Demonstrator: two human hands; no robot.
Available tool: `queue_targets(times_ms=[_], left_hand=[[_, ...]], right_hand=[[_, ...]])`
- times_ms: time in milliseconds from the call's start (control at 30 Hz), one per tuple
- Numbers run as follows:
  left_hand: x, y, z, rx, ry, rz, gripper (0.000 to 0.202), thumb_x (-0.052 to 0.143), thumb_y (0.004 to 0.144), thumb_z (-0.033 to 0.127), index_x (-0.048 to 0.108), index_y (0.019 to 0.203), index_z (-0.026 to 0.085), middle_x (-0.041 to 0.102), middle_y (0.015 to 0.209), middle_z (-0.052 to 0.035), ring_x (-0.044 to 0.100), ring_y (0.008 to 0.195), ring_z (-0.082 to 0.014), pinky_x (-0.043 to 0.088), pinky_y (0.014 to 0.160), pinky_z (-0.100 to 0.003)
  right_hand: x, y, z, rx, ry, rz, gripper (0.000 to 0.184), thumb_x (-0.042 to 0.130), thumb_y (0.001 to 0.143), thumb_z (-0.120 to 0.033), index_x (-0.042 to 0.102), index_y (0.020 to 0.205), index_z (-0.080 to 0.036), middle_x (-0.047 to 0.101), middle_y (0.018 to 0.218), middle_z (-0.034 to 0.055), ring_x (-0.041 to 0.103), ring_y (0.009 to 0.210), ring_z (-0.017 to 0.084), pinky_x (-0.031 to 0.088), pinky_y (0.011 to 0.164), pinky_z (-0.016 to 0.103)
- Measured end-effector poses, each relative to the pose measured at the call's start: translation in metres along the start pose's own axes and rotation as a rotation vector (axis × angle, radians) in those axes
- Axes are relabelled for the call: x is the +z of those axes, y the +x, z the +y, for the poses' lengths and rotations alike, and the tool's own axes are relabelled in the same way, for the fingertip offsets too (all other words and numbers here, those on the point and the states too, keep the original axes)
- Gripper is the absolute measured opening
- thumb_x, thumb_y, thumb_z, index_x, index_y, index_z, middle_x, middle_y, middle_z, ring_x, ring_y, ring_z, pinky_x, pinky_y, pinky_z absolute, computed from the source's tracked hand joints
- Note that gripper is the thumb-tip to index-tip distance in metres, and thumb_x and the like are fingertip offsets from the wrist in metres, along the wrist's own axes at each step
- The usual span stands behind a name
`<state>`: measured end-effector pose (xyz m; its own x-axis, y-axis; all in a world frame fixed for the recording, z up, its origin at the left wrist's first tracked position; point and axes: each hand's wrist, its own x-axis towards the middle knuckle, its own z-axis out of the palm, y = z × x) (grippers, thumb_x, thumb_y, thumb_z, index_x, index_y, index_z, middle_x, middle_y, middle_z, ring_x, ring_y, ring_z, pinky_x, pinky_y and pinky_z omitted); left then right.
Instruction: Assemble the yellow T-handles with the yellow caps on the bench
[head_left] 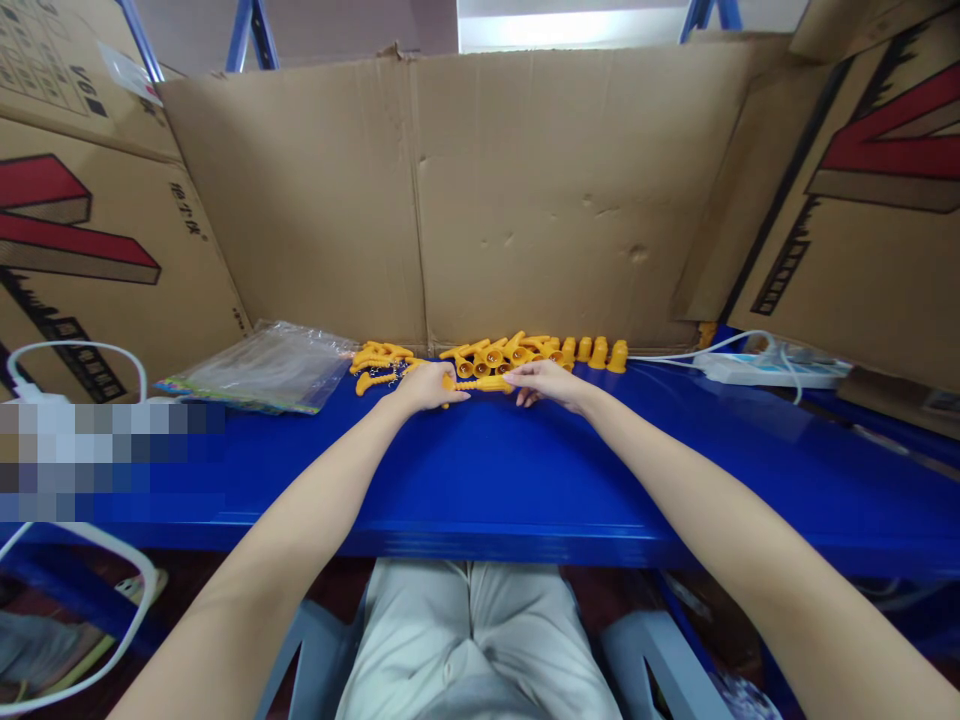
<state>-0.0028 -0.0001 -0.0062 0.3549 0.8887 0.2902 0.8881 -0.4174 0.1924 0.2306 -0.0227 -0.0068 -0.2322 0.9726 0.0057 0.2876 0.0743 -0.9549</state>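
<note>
Over the far part of the table, my left hand (427,387) and my right hand (551,384) face each other with a yellow plastic piece with a ribbed shaft (487,383) between them. My left fingers are closed round its left end; the right fingertips pinch its right end. Just behind the hands lies a pile of yellow cone-shaped plastic parts (491,355) with hollow ends. Beside my left hand are several yellow handles with spiral shafts (377,380). To the right of the pile, yellow caps (616,357) stand upright in a row.
Clear plastic bags (259,368) lie at the left on the blue table (487,470). A white power strip (772,370) with cables is at the right. Cardboard panels (562,190) wall in the back and both sides. Another white cable (135,640) hangs at the left edge.
</note>
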Motion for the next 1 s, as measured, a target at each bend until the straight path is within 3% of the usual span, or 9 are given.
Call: queue_targets(times_ms=[167,233,300,400,500,667,833,900,1000], left_hand=[[-0.002,-0.001,0.001,-0.010,0.000,-0.024,0.040,0.068,0.068,0.055,0.061,0.089,0.022,0.070,0.077,-0.0024,0.065,0.078,-0.0218,0.041,0.064,-0.027],[-0.002,-0.003,0.002,-0.008,-0.017,-0.023,0.047,0.067,0.068,0.055,0.061,0.101,0.022,0.070,0.084,-0.0042,0.066,0.084,-0.0238,0.044,0.069,-0.029],[-0.001,-0.005,0.003,0.010,-0.071,0.016,0.069,0.069,0.068,0.054,0.050,0.125,0.021,0.070,0.100,-0.0083,0.065,0.094,-0.0261,0.046,0.077,-0.031],[0.003,-0.008,0.002,0.046,-0.190,0.089,0.100,0.070,0.069,0.051,0.018,0.148,0.018,0.059,0.126,-0.0164,0.061,0.108,-0.0270,0.046,0.086,-0.034],[0.005,-0.007,0.000,0.057,-0.204,0.082,0.093,0.065,0.075,0.046,0.016,0.149,0.015,0.051,0.136,-0.0192,0.059,0.111,-0.0261,0.047,0.088,-0.035],[0.006,-0.004,-0.003,0.115,-0.032,-0.018,0.045,0.057,0.081,0.039,0.059,0.119,0.015,0.065,0.118,-0.0136,0.061,0.108,-0.0261,0.047,0.091,-0.035],[0.007,-0.002,-0.004,0.123,0.000,-0.005,0.035,0.057,0.081,0.037,0.067,0.106,0.015,0.069,0.109,-0.0126,0.063,0.101,-0.0264,0.048,0.089,-0.034],[0.008,-0.002,-0.005,0.127,0.014,-0.011,0.033,0.057,0.081,0.038,0.068,0.104,0.016,0.070,0.108,-0.0107,0.064,0.100,-0.0253,0.049,0.087,-0.033],[0.008,0.000,-0.007,0.132,0.032,-0.026,0.033,0.056,0.080,0.039,0.068,0.103,0.018,0.071,0.107,-0.0089,0.064,0.099,-0.0239,0.049,0.086,-0.031]], right_hand=[[0.002,0.002,0.002,0.026,0.143,-0.041,0.004,0.063,0.085,-0.015,0.062,0.087,-0.012,0.068,0.070,0.0034,0.066,0.057,0.010,0.055,0.055,0.019],[0.003,0.001,-0.001,0.030,0.236,-0.037,0.007,0.063,0.084,-0.010,0.057,0.088,-0.014,0.068,0.073,0.0032,0.068,0.062,0.012,0.057,0.061,0.021],[0.004,0.001,-0.008,0.012,0.317,0.003,0.015,0.061,0.083,-0.006,0.051,0.088,-0.016,0.068,0.073,0.0023,0.069,0.064,0.013,0.057,0.064,0.023],[0.003,0.004,-0.023,-0.057,0.376,0.111,0.020,0.059,0.083,-0.005,0.046,0.088,-0.019,0.068,0.075,0.0022,0.069,0.064,0.012,0.057,0.066,0.024],[-0.001,0.014,-0.040,-0.174,0.345,0.241,0.021,0.058,0.083,-0.008,0.044,0.092,-0.020,0.068,0.091,0.0046,0.069,0.068,0.011,0.056,0.070,0.023],[0.002,0.045,-0.052,-0.473,-0.064,0.432,0.034,0.059,0.081,-0.015,0.050,0.113,-0.018,0.060,0.122,0.0095,0.065,0.095,0.015,0.051,0.089,0.031],[0.021,0.069,-0.040,-0.728,-0.605,0.452,0.043,0.046,0.083,-0.008,0.054,0.124,-0.016,0.055,0.133,0.0118,0.050,0.124,0.022,0.038,0.105,0.039],[0.030,0.074,-0.032,-0.734,-0.777,0.403,0.049,0.041,0.084,-0.004,0.052,0.129,-0.017,0.048,0.141,0.0114,0.046,0.129,0.022,0.037,0.107,0.039],[0.041,0.078,-0.021,-0.624,-1.032,0.288,0.054,0.040,0.082,0.001,0.052,0.131,-0.018,0.039,0.149,0.0108,0.049,0.127,0.025,0.039,0.105,0.042]])
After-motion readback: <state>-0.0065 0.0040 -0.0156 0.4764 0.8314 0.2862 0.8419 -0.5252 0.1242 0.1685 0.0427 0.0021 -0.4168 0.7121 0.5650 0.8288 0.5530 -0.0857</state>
